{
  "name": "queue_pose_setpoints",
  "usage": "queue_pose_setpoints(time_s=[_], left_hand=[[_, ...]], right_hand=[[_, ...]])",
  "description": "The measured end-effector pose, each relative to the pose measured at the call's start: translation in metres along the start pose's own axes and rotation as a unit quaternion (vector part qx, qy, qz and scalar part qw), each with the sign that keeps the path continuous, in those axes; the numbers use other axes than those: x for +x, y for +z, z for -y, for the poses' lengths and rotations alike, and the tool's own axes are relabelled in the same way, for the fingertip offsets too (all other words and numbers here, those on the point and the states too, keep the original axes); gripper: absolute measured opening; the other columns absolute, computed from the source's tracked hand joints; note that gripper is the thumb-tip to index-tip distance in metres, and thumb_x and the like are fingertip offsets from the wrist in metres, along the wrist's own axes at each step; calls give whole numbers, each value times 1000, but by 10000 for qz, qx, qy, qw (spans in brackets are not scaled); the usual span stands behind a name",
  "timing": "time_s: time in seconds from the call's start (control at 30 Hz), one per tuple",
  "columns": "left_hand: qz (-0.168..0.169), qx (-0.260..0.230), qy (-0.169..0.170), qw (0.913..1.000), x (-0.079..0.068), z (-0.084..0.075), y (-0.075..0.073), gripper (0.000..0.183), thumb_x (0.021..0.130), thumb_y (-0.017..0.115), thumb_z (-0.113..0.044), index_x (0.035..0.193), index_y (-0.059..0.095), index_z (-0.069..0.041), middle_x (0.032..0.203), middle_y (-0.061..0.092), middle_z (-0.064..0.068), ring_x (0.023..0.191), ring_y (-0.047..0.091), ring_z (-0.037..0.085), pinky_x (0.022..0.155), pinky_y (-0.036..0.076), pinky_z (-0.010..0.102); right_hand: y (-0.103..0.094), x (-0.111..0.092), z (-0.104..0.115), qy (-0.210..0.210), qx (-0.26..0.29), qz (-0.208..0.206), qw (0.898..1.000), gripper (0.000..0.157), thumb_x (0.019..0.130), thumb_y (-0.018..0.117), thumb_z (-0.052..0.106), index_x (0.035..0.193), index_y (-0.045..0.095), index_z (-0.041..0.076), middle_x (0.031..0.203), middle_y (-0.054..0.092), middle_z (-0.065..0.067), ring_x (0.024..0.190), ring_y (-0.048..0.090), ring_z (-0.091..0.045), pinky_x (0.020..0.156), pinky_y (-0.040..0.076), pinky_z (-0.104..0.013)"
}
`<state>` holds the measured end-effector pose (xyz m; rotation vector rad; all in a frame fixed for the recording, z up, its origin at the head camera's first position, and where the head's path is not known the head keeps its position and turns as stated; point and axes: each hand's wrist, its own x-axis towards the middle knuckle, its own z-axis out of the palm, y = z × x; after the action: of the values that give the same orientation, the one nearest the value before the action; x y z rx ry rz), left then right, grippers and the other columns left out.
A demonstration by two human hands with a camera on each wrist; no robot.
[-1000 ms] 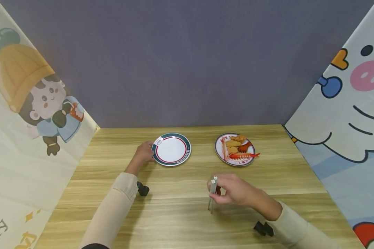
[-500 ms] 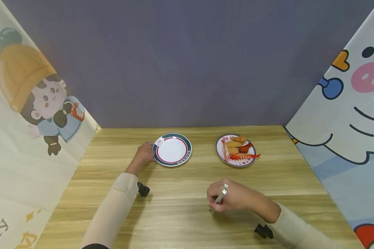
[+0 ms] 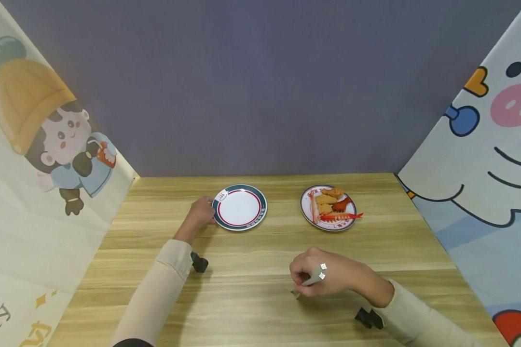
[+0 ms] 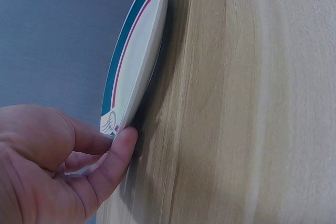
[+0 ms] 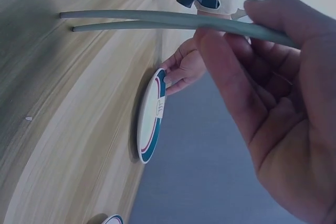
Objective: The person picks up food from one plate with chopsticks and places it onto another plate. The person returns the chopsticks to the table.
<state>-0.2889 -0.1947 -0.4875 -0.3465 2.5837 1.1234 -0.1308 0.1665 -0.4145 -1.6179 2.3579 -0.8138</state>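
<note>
In the head view my left hand (image 3: 201, 210) is at the left edge of a white plate (image 3: 239, 207) with a green and red border. Its thumb and fingers pinch the rim, as the left wrist view shows, and the plate (image 4: 137, 51) lies on the table. My right hand (image 3: 330, 272) grips a pair of grey-green chopsticks (image 5: 121, 14) over the front middle of the table. Their thin tips point away from the palm, slightly apart, with nothing between them. Behind that hand stands a second plate (image 3: 305, 212) bearing golden breaded pieces, a reddish-brown piece and red-and-white shrimp-like pieces (image 3: 340, 217).
The wooden table (image 3: 243, 308) ends at a grey back wall (image 3: 260, 91). Cartoon-printed panels flank it, the left panel (image 3: 39, 202) and the right panel (image 3: 469, 159). Black wrist devices (image 3: 198, 262) sit at both cuffs.
My right hand has turned the chopsticks from nearly upright to slanting, with their thick ends now leaning back over the hand. The left hand and both plates stay put.
</note>
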Motion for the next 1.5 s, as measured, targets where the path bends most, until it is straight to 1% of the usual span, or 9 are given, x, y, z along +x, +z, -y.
queue_pose_setpoints(time_s=[0.1, 0.27, 0.53, 0.77, 0.93, 1.07, 1.27, 1.33, 1.5], left_hand=[[-23, 48, 33, 10000, 1, 0, 0, 52, 95, 46, 3, 147, 46, 2, 134, 58, 29, 64, 65, 14, 56, 61, 22], [-28, 131, 27, 9999, 4, 1, 1, 51, 96, 46, 2, 147, 47, 1, 133, 59, 28, 64, 65, 13, 56, 61, 22], [-36, 175, 88, 9998, 6, 3, 1, 50, 96, 46, 2, 147, 47, 2, 130, 61, 28, 64, 65, 13, 56, 61, 22], [-33, 120, 17, 9999, 3, 1, 1, 51, 96, 46, 2, 147, 47, 0, 129, 61, 28, 63, 65, 12, 57, 62, 22], [-49, 86, -34, 9999, 0, 0, -1, 49, 98, 44, 0, 147, 47, 0, 131, 60, 27, 64, 65, 13, 57, 62, 22], [-75, -61, 70, 9999, -2, 0, -1, 50, 96, 45, 2, 145, 48, 1, 125, 63, 28, 64, 66, 13, 58, 62, 23], [-46, -244, 20, 9997, 0, 2, 0, 51, 95, 46, 3, 145, 49, 0, 123, 63, 29, 63, 65, 13, 58, 62, 23], [-33, -274, -21, 9996, 0, 2, 1, 51, 95, 46, 3, 145, 48, -1, 123, 63, 28, 63, 65, 13, 57, 61, 23], [-65, -319, 122, 9994, -2, 2, 1, 49, 95, 45, 2, 144, 49, 0, 121, 64, 28, 63, 65, 13, 58, 62, 23]], right_hand=[[-1, -1, 1, 45, 11, -17, 10000, 27, 81, 79, 7, 74, 56, 19, 68, 52, 14, 65, 39, 12, 53, 36, 2], [-3, -2, 3, 343, 19, -138, 9993, 24, 85, 76, 10, 74, 58, 21, 69, 55, 17, 64, 44, 12, 55, 42, 0], [-9, -4, 0, 335, 58, -526, 9980, 24, 87, 75, 8, 75, 58, 20, 67, 54, 15, 64, 42, 11, 54, 42, -4], [-14, -11, -13, 1023, 297, -1009, 9892, 14, 89, 75, 11, 85, 65, 21, 73, 61, 15, 61, 46, 10, 49, 47, -11], [-15, -17, -27, 1290, 509, -1324, 9814, 13, 91, 75, 12, 87, 67, 22, 73, 64, 14, 60, 50, 7, 50, 52, -16], [-18, -22, -38, 1590, 965, -1692, 9679, 12, 92, 73, 10, 88, 66, 18, 72, 65, 9, 59, 56, 2, 47, 52, -18], [-25, -31, -54, 2431, 1655, -2233, 9293, 5, 94, 70, 7, 92, 67, 4, 82, 68, -7, 65, 67, -11, 56, 65, -31], [-28, -35, -59, 2602, 1623, -2389, 9213, 7, 95, 71, 8, 93, 67, 3, 83, 68, -10, 66, 68, -12, 56, 65, -31], [-36, -47, -70, 2842, 1572, -2760, 9046, 10, 98, 68, 12, 95, 65, 3, 79, 69, -14, 64, 68, -14, 55, 64, -30]])
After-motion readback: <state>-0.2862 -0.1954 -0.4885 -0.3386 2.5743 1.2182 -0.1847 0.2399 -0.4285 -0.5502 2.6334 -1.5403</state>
